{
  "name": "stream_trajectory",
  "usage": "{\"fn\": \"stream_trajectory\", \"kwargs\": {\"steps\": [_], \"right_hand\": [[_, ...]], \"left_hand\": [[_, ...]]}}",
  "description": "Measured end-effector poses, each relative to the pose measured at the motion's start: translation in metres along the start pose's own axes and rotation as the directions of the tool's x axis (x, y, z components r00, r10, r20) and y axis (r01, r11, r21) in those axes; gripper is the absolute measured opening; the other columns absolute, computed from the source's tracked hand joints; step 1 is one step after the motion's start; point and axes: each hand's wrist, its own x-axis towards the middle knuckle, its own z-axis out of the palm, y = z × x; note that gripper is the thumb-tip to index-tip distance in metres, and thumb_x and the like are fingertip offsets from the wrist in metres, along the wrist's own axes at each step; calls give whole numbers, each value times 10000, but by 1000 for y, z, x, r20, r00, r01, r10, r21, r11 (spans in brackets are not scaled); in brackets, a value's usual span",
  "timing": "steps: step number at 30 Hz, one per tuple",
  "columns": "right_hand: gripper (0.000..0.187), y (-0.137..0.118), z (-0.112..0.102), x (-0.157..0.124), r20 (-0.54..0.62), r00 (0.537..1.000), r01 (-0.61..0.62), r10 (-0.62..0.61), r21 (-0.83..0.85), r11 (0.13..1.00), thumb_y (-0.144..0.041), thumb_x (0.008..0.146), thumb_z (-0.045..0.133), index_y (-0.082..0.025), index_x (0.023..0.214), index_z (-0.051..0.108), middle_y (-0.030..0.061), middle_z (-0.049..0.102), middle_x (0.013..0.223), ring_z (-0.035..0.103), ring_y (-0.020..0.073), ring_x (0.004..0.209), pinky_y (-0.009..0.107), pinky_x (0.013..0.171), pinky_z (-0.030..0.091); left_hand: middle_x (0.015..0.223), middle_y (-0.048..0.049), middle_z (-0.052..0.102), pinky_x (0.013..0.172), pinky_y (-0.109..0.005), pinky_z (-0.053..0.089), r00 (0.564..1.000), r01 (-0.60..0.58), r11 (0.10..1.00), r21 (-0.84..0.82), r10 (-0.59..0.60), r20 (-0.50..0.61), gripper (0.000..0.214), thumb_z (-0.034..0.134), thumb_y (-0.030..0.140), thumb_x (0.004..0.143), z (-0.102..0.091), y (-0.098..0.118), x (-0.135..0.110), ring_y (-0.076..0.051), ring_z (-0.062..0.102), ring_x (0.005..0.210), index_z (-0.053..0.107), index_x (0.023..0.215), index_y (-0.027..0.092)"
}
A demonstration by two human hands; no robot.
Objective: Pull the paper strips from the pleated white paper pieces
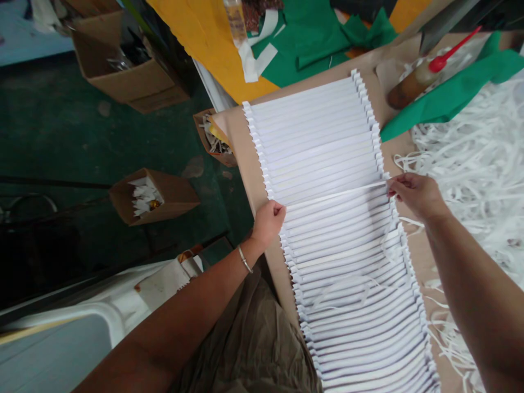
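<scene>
Pressing flat on the left edge of a fanned stack of white paper strips (331, 153) on a brown-papered table (240, 153), the left hand (268, 224) is pinning it steady while the right hand (415, 195) is pinching the right end of one strip (335, 194) between its fingertips

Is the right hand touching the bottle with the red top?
No, the right hand is pinching the end of a white paper strip in the stack, apart from the bottle.

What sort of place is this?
Probably a small workshop making paper or fabric goods by hand: a long fanned stack of white strips on a brown-paper-covered bench, loose white offcuts, and a red-tipped glue bottle.
</scene>
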Motion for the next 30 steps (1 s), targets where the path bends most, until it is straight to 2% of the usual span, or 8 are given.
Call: {"fn": "stream_trajectory", "kwargs": {"steps": [6, 11, 17, 22, 30], "right_hand": [[190, 2, 2, 13, -62, 998, -17, 14, -53, 998, -351, 761, 703, -176, 798, 641, 20, 655, 626, 510, 102, 521, 251, 553, 369], [145, -5, 5, 14, -60, 998, -9, 3, -100, 995, -310, 799, 635, -166, 800, 649, 27, 657, 636, 506, 101, 526, 247, 571, 383], [185, -4, 11, 21, -123, 990, 43, -63, -162, 986, -343, 800, 638, -162, 833, 647, 61, 682, 689, 599, 151, 617, 262, 638, 455], [206, 1, 16, 26, -153, 975, 107, -160, -305, 946, -356, 815, 621, -159, 858, 664, 108, 729, 792, 646, 201, 709, 305, 704, 481], [237, 4, 32, 32, -165, 966, 109, -200, -443, 890, -377, 832, 575, -171, 878, 684, 111, 734, 842, 665, 262, 793, 360, 756, 494]], "left_hand": [[715, -5, 681, 667, -273, 452, 998, -5, 998, 55, 8, -60, 181, 589, 286, 862, 2, 2, 1, -161, 631, 687, 582, 702, 202], [700, 2, 671, 666, -269, 453, 997, 18, 999, 44, -15, -69, 179, 591, 278, 864, 3, 5, 0, -160, 628, 686, 579, 702, 204], [716, -2, 674, 678, -268, 453, 997, 15, 999, 44, -12, -79, 177, 591, 283, 871, 4, 4, -1, -163, 633, 700, 582, 712, 203], [706, 1, 675, 663, -263, 444, 997, 15, 999, 41, -12, -77, 177, 587, 285, 875, 4, 6, -2, -160, 634, 685, 577, 717, 205], [690, -3, 662, 662, -269, 435, 996, -6, 997, 76, 13, -93, 185, 581, 289, 875, 5, 6, -2, -164, 629, 675, 573, 710, 206]]}}
